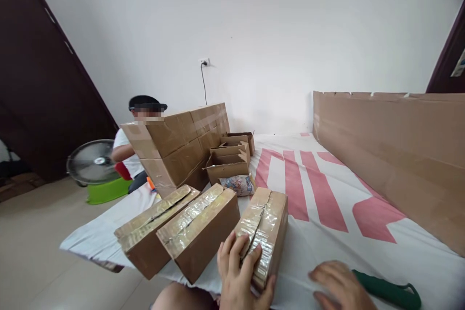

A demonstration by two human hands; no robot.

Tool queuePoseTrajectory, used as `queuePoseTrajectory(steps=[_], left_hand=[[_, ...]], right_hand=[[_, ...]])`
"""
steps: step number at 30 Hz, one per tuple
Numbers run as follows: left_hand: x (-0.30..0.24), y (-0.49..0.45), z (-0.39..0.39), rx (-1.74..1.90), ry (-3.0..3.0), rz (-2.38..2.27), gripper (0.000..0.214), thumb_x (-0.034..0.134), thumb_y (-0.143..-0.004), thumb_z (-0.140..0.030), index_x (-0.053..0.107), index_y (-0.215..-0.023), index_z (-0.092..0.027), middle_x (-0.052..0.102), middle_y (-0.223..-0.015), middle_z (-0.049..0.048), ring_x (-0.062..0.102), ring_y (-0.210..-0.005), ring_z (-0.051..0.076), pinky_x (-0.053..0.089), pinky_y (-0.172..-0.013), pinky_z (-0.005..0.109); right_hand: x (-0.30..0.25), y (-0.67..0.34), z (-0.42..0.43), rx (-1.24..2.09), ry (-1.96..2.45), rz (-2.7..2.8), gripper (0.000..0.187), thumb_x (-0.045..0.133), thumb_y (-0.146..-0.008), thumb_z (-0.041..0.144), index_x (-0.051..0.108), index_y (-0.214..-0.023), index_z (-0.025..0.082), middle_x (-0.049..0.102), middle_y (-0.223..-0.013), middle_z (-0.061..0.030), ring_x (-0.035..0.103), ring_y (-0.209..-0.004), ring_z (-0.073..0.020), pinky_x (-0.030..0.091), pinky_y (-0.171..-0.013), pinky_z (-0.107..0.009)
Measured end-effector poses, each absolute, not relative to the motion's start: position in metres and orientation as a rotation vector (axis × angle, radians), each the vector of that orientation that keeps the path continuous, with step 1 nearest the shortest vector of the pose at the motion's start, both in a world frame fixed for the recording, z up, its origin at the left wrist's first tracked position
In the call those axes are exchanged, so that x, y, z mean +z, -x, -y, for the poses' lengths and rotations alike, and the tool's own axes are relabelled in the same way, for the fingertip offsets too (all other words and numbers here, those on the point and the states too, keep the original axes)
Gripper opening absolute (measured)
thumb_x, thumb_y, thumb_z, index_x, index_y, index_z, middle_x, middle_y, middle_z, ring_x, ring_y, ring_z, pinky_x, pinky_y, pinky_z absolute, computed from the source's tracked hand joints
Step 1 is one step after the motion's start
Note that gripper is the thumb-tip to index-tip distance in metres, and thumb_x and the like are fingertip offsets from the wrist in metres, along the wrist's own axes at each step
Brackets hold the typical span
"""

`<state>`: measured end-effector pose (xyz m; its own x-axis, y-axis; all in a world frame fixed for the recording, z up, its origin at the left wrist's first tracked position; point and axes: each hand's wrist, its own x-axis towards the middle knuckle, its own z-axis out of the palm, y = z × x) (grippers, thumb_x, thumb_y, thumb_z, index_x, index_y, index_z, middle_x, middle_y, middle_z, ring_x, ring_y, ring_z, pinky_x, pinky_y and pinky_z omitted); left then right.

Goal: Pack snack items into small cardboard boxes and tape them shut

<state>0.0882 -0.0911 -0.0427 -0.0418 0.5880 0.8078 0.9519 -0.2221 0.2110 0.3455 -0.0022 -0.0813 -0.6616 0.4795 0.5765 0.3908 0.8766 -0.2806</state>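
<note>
My left hand (238, 269) rests on the near end of a taped cardboard box (267, 218), fingers spread over its top and thumb against the near right side. Clear tape covers the seam of this box, which looks closed. To the right, my right hand (337, 283) hovers slightly blurred over the cloth, fingers apart and nothing visible in them. Just beyond it lies a dark green handle (388, 288) with a looped end; its other end is hidden by the hand. Two more taped boxes, one in the middle (203, 227) and one at left (156, 227), stand alongside.
Behind the boxes are a printed plastic packet (238, 185) and open cartons (228, 164). A tall stack of boxes (181, 145) stands at left, near a person in a cap (125, 147) and a fan (92, 162). A cardboard panel (392, 150) borders the white-and-red cloth (327, 232).
</note>
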Motion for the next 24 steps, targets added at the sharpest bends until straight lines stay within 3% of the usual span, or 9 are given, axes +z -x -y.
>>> queuePoseTrajectory(steps=[4,8,11,14,17,22,24], left_hand=[[-0.024,-0.071,0.089,-1.275,2.424,1.389,0.036,0.058,-0.082,-0.030,0.053,-0.117,-0.024,0.046,-0.131,0.0140,0.030,-0.136,0.038,0.028,-0.105,0.066],[-0.029,-0.065,0.086,-1.509,2.625,1.402,0.032,0.040,-0.094,-0.027,0.053,-0.123,-0.025,0.023,-0.149,0.0119,0.017,-0.144,0.035,0.029,-0.109,0.060],[-0.046,-0.071,0.085,-1.636,2.478,1.479,0.033,0.045,-0.092,-0.024,0.052,-0.123,-0.027,0.023,-0.145,0.0117,0.022,-0.141,0.034,0.031,-0.109,0.059],[-0.057,-0.077,0.085,-1.673,2.410,1.540,0.039,0.055,-0.088,-0.023,0.048,-0.126,-0.027,0.026,-0.140,0.0129,0.032,-0.135,0.031,0.039,-0.106,0.052],[-0.056,-0.080,0.086,-1.645,2.393,1.613,0.039,0.058,-0.086,-0.022,0.050,-0.124,-0.027,0.029,-0.137,0.0124,0.035,-0.133,0.030,0.043,-0.103,0.047],[-0.051,-0.082,0.087,-1.648,2.350,1.618,0.038,0.058,-0.086,-0.025,0.051,-0.123,-0.028,0.030,-0.136,0.0111,0.038,-0.130,0.029,0.044,-0.102,0.046],[-0.051,-0.083,0.087,-1.644,2.334,1.630,0.037,0.058,-0.086,-0.025,0.051,-0.123,-0.028,0.031,-0.136,0.0110,0.039,-0.128,0.029,0.044,-0.102,0.046]], right_hand=[[-0.099,-0.423,-0.021,0.044,1.210,2.354,0.027,0.063,-0.080,0.038,0.070,-0.104,0.027,0.071,-0.096,-0.0075,0.068,-0.085,-0.0254,0.055,-0.073,-0.037],[-0.122,-0.461,-0.024,0.093,1.379,2.378,0.035,0.049,-0.087,0.038,0.066,-0.115,0.026,0.070,-0.098,-0.0090,0.066,-0.089,-0.0258,0.053,-0.077,-0.039],[-0.118,-0.470,-0.032,0.054,1.535,2.296,0.043,0.037,-0.090,0.036,0.061,-0.122,0.020,0.070,-0.094,-0.0111,0.067,-0.086,-0.0268,0.053,-0.075,-0.040],[-0.083,-0.466,-0.044,-0.040,1.633,2.131,0.047,0.031,-0.092,0.037,0.056,-0.126,0.017,0.069,-0.108,-0.0137,0.067,-0.094,-0.0278,0.054,-0.076,-0.040],[-0.020,-0.437,-0.042,-0.083,1.408,2.119,0.046,0.030,-0.095,0.036,0.046,-0.136,0.022,0.066,-0.118,-0.0102,0.066,-0.099,-0.0234,0.054,-0.077,-0.034],[0.071,-0.351,-0.008,-0.012,0.786,2.684,0.058,0.033,-0.091,0.010,0.035,-0.144,0.033,0.066,-0.088,-0.0015,0.060,-0.063,-0.0120,0.047,-0.057,-0.021],[0.083,-0.320,0.002,-0.162,0.644,2.844,0.065,0.042,-0.084,0.006,0.038,-0.142,0.036,0.064,-0.087,-0.0012,0.058,-0.064,-0.0127,0.044,-0.057,-0.021]])
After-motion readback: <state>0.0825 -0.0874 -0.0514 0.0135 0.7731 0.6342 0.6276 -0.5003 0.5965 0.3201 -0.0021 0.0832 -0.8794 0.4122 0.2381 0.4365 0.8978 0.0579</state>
